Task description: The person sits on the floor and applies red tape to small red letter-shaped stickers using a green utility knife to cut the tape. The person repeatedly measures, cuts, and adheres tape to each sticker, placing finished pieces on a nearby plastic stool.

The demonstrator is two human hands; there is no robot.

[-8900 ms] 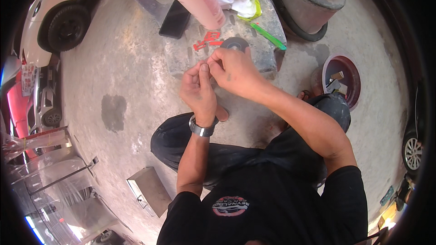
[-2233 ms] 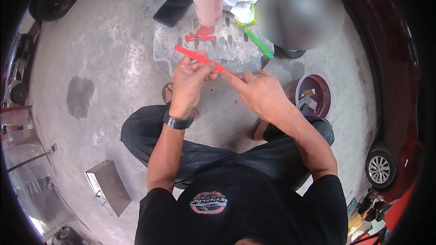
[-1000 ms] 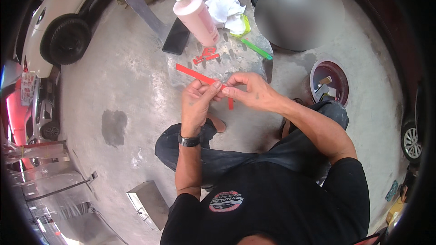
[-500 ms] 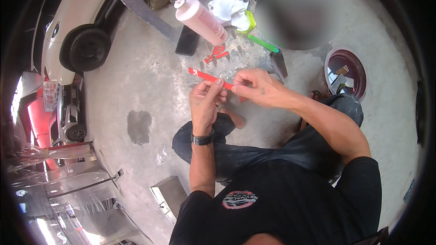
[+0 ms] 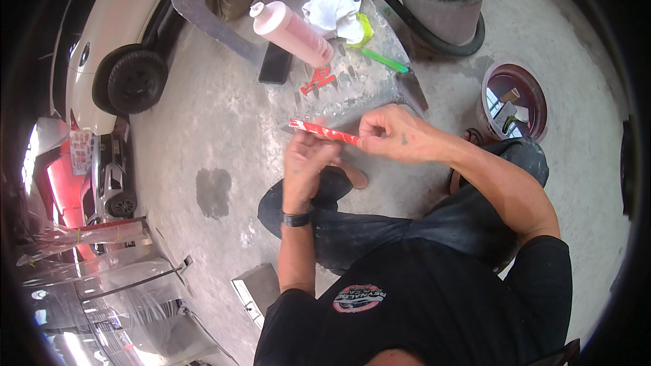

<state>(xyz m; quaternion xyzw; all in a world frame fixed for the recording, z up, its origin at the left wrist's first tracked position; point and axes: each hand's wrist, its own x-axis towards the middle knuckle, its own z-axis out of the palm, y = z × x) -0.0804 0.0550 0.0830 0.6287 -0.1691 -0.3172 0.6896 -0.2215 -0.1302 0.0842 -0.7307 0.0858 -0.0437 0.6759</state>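
A flat red strip [image 5: 324, 131] with whitish patches stretches leftward from my right hand [image 5: 401, 137], whose thumb and fingers pinch its right end. Under the strip's left part is my left hand [image 5: 306, 161], its fingers smeared by motion; whether they grip the strip cannot be made out. Beyond both hands, a worn grey plastic chair [image 5: 285, 103] carries several small red pieces [image 5: 317, 80], a pink bottle [image 5: 291, 34] tilted in view, a dark phone [image 5: 276, 63], a green pen-like tool [image 5: 385, 60], and a white cloth [image 5: 332, 15] beside a yellow-green one [image 5: 363, 31].
At right stands a maroon bucket [image 5: 485, 102] with water and several small items in it. A vacuum cleaner [image 5: 441, 3] with a black hose is at the back. A pale car [image 5: 108, 34] is at far left, and a metal box [image 5: 261, 283] sits near my left elbow.
The strip has dropped slightly and turned, showing more white patches. My left hand's fingers have shifted below it, while my right hand keeps its pinch. The view has shifted slightly.
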